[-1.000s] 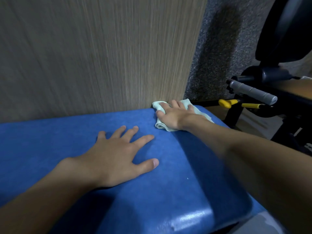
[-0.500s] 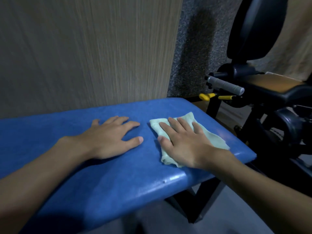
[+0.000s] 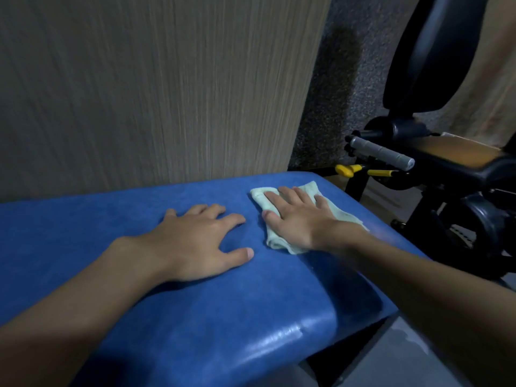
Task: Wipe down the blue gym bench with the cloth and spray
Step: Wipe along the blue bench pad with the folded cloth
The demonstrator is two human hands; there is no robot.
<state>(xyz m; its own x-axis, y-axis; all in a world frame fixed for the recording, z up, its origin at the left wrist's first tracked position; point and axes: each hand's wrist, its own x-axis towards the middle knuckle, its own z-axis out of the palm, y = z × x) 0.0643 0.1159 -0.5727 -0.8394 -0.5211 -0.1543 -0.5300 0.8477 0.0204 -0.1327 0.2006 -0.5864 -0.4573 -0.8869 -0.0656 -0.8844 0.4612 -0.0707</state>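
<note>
The cloth (image 3: pixel 342 215), seemingly thin, soft and light, lies folded flat near the right end of the blue gym bench (image 3: pixel 195 317), on its padded, slightly slick tabletop. The right hand (image 3: pixel 298 219) presses it with an open, flat grip, likely the best hold for sliding. The left hand (image 3: pixel 195 241) rests open just beside.

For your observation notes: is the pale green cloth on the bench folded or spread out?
Folded: the pale green cloth shows a thick doubled edge.
</note>
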